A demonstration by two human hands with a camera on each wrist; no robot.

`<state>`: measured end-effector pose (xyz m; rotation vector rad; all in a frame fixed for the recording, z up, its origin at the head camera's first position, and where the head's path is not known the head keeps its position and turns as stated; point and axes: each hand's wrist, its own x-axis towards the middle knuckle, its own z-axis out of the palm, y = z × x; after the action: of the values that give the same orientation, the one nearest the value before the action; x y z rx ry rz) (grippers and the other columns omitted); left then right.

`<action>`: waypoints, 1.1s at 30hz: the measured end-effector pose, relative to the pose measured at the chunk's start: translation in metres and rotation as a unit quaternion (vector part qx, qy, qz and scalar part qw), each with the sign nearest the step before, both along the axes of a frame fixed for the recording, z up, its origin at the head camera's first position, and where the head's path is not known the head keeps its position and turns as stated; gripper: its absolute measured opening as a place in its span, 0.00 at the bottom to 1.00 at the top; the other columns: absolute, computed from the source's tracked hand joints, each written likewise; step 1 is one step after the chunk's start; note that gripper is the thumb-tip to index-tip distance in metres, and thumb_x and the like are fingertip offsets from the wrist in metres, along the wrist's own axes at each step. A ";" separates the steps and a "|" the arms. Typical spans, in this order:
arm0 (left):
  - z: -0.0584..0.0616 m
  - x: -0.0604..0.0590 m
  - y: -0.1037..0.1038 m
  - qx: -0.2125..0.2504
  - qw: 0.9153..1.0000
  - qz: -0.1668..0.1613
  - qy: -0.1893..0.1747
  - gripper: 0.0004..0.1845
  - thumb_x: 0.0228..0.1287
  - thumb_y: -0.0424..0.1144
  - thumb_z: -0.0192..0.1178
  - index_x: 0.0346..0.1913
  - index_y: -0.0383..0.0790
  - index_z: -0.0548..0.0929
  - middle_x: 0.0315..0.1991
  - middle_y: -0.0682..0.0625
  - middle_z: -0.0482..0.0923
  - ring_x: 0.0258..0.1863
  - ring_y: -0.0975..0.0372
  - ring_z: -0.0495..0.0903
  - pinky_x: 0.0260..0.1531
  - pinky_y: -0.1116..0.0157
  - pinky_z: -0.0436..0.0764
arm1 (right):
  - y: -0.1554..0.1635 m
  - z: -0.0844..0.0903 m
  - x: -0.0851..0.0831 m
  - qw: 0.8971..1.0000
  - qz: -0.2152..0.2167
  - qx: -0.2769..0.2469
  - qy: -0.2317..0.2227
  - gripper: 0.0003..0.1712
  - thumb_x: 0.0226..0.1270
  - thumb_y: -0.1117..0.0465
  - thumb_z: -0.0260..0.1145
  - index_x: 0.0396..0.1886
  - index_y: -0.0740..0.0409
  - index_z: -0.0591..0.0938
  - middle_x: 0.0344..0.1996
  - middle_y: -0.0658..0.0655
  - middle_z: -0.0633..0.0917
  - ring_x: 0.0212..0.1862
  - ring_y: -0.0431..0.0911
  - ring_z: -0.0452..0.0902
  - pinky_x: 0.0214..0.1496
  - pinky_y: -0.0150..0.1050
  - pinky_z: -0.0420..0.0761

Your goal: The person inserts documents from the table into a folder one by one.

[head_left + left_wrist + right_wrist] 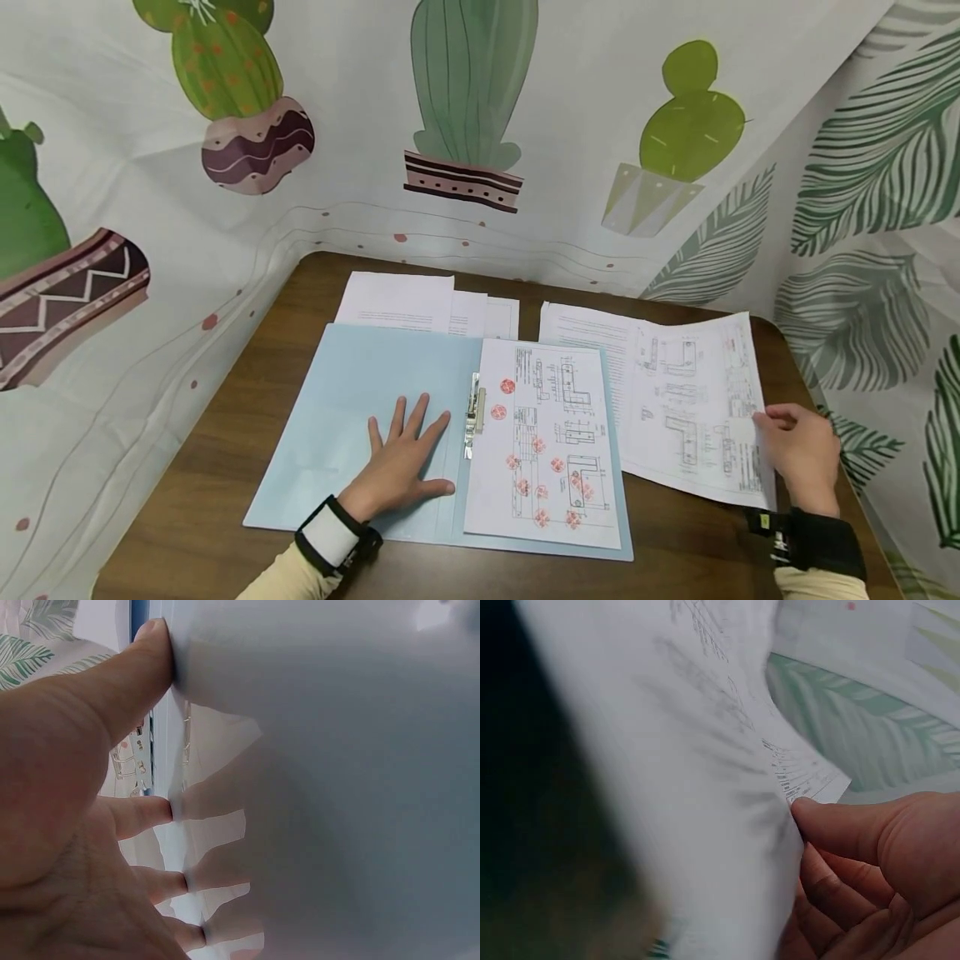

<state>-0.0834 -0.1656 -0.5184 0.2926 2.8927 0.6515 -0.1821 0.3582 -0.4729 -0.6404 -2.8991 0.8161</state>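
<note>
A light blue ring binder folder [360, 375] lies spread on the table, its metal clip [476, 408] along the spine. My left hand [401, 467] rests with spread fingers on the folder's inner left cover; in the left wrist view its fingertips touch the glossy surface. On the folder's right side lies a drawing sheet with red stamps [555, 450]. My right hand [802, 450] pinches the right edge of another drawing sheet [697, 417] between thumb and fingers. That sheet is raised and bent, partly over a text page [585, 333], as the right wrist view also shows up close.
Several white papers [405, 296] stick out from behind the folder's top left. The brown wooden table [217, 467] ends at a wall cloth [360, 142] printed with cacti and leaves. Black bands [825, 542] circle both wrists.
</note>
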 end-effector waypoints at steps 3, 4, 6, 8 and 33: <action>0.000 0.000 0.000 0.000 1.000 0.000 -0.002 0.54 0.48 0.61 0.79 0.76 0.41 0.69 0.81 0.32 0.48 0.78 0.30 0.38 0.60 0.19 0.37 | 0.000 0.018 0.004 0.999 -0.004 0.015 0.033 0.20 0.77 0.60 0.61 0.55 0.75 0.81 0.44 0.76 0.84 0.40 0.64 0.80 0.30 0.45 0.71; 0.000 0.000 0.000 -0.001 1.000 0.000 -0.003 0.54 0.48 0.61 0.79 0.76 0.41 0.69 0.81 0.32 0.48 0.78 0.30 0.38 0.61 0.19 0.37 | 0.000 0.024 0.005 0.999 -0.004 0.018 0.044 0.20 0.77 0.60 0.61 0.54 0.75 0.81 0.44 0.76 0.84 0.40 0.65 0.79 0.35 0.49 0.72; 0.000 0.000 0.000 -0.002 1.000 0.001 -0.005 0.54 0.48 0.61 0.79 0.77 0.41 0.69 0.81 0.32 0.48 0.78 0.31 0.38 0.61 0.19 0.37 | 0.000 0.037 0.008 0.998 -0.009 0.021 0.060 0.20 0.77 0.60 0.61 0.55 0.75 0.81 0.45 0.76 0.84 0.41 0.66 0.78 0.46 0.54 0.72; 0.001 0.000 0.000 -0.002 1.000 0.001 -0.006 0.54 0.48 0.61 0.79 0.76 0.41 0.69 0.81 0.32 0.48 0.78 0.30 0.38 0.61 0.19 0.37 | 0.000 0.048 0.011 0.996 -0.017 0.029 0.077 0.19 0.77 0.60 0.61 0.55 0.74 0.82 0.46 0.76 0.85 0.38 0.62 0.79 0.48 0.53 0.70; 0.002 0.000 -0.001 0.000 1.000 -0.002 -0.005 0.54 0.49 0.61 0.78 0.76 0.41 0.69 0.81 0.32 0.48 0.78 0.30 0.38 0.60 0.19 0.37 | 0.002 0.088 0.029 0.991 -0.054 0.037 0.120 0.22 0.76 0.56 0.63 0.60 0.67 0.83 0.49 0.72 0.86 0.23 0.18 0.56 0.49 0.41 0.70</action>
<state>-0.0837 -0.1662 -0.5169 0.2940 2.8827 0.6499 -0.1534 0.3605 -0.3848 -0.6372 -2.6408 0.7145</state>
